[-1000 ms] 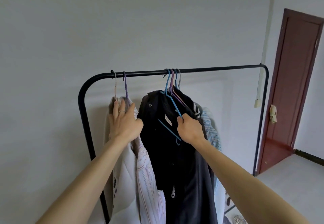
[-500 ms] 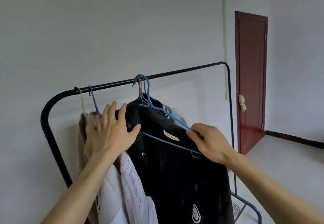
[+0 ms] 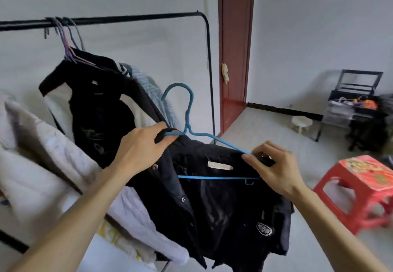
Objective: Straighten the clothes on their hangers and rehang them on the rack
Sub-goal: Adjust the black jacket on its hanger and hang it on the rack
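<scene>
Closest in, the left hand (image 3: pixel 142 146) grips the black shirt (image 3: pixel 223 208) by its collar, fingers curled right at the neck of the blue hanger (image 3: pixel 212 177). The right hand (image 3: pixel 274 169) pinches the hanger's far arm along with the cloth there. Shirt and hanger are off the rack (image 3: pixel 131 18), held below its bar and in front, hook free in the air. On the rack, pale garments (image 3: pixel 53 150) and a second dark top (image 3: pixel 100 110) hang from purple hangers (image 3: pixel 68 46). Right of the rack stands a red stool (image 3: pixel 361 186); beyond the rack's right post, a red-brown door (image 3: pixel 236 37).
</scene>
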`<state>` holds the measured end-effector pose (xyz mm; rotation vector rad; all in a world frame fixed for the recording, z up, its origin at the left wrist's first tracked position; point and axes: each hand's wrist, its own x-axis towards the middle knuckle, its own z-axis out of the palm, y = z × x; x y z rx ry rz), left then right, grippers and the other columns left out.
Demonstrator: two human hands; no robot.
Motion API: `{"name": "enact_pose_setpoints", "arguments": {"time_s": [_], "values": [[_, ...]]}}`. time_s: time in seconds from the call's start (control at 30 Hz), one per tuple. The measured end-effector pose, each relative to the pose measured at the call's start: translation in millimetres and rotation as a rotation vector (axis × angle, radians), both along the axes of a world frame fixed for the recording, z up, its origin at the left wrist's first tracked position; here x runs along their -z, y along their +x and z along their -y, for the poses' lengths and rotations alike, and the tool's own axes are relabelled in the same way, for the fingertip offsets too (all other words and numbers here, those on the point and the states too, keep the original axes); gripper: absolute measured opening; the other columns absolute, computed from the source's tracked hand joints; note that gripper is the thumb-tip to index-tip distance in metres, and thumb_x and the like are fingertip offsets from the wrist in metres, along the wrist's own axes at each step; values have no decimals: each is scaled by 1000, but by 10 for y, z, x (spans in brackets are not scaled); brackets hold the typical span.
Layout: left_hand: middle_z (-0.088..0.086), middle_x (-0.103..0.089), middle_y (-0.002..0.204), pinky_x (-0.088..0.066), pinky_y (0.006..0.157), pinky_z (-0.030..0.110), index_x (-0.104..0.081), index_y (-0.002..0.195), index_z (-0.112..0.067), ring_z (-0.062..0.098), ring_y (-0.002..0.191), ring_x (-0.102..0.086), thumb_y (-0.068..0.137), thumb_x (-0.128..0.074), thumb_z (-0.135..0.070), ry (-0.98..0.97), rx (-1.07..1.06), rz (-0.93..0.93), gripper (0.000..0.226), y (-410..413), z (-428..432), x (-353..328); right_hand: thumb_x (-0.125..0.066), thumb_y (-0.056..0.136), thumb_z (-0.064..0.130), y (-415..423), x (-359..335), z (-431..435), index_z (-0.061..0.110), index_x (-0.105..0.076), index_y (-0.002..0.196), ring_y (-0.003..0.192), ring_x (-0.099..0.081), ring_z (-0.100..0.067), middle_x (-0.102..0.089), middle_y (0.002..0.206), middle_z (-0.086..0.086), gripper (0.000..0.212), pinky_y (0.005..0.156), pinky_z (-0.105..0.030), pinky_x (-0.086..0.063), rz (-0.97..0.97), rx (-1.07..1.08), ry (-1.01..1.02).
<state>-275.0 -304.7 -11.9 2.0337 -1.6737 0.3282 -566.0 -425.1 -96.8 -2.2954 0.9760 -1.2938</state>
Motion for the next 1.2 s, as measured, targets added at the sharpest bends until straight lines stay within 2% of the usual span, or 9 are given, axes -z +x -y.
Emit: {"name": "enact_pose_setpoints", "arguments": {"time_s": [0.1, 0.2, 0.37, 0.6, 0.7, 0.87, 1.07, 1.13, 1.2], "values": [[-2, -45, 46, -36, 49, 33, -52, 81, -28, 18, 50, -50, 89, -50, -58, 55, -10, -127, 31, -161, 18, 350, -75, 75, 53, -233, 231, 29, 29, -68, 81, 80, -54, -5, -61, 83, 16, 25, 70, -11, -38, -122, 152, 82], [-3, -53, 50, -41, 50, 32, -54, 81, -27, 13, 52, -54, 90, -54, -54, 106, -16, -251, 28, -259, -4, 633, -76, 79, 41, -442, 473, 23, 25, -71, 96, 94, -57, -18, -62, 96, 5, 24, 81, -25, -44, -231, 305, 106], [-14, -60, 62, -40, 54, 26, -55, 78, -28, 8, 62, -56, 89, -61, -49, 163, 43, -447, 24, -364, -21, 887, -66, 90, 23, -609, 681, -37, 23, -73, 109, 85, -66, -27, -66, 101, -2, 19, 75, -26, -45, -327, 357, 135], [-18, -67, 81, -51, 71, 30, -51, 90, -46, 6, 81, -63, 71, -55, -76, 300, 147, -424, 36, -549, -156, 1217, -59, 90, 14, -592, 788, -119, 19, -75, 103, 92, -65, -29, -70, 96, -5, 21, 79, -29, -45, -233, 431, 390], [-13, -57, 65, -44, 59, 32, -51, 98, -42, 17, 75, -63, 84, -38, -73, 226, 94, -272, 36, -673, -166, 1403, -62, 87, 18, -433, 710, -181, 21, -76, 96, 89, -69, -21, -73, 87, 3, 18, 85, -33, -53, -66, 378, 600], [-15, -58, 70, -46, 58, 32, -56, 103, -35, 17, 73, -65, 86, -34, -70, 72, 53, -304, 44, -820, -136, 1515, -68, 83, 22, -43, 379, -507, 31, -73, 85, 66, -67, -1, -71, 69, 13, 10, 68, -27, -56, 74, 83, 648], [-26, -59, 72, -48, 58, 26, -60, 95, -36, 8, 72, -63, 85, -54, -59, -124, 118, -386, 25, -716, -151, 1252, -53, 83, 63, -149, 202, -299, 36, -53, 110, 109, -47, -12, -55, 113, 13, 38, 97, -32, -34, -271, -93, 428], [-27, -59, 74, -51, 63, 31, -54, 96, -38, 7, 74, -61, 86, -56, -57, -118, 136, -397, 21, -727, -121, 1206, -38, 93, 65, -34, 277, -113, 31, -51, 106, 94, -57, -19, -62, 95, 7, 39, 88, -38, -40, -348, -44, 490], [-24, -64, 82, -53, 64, 33, -50, 100, -39, 9, 80, -62, 89, -51, -57, -133, 168, -351, 21, -709, -149, 1237, -32, 94, 65, 90, 436, -23, 22, -49, 71, 69, -57, -22, -54, 62, 4, 52, 68, -39, -43, -334, 61, 470]]}}
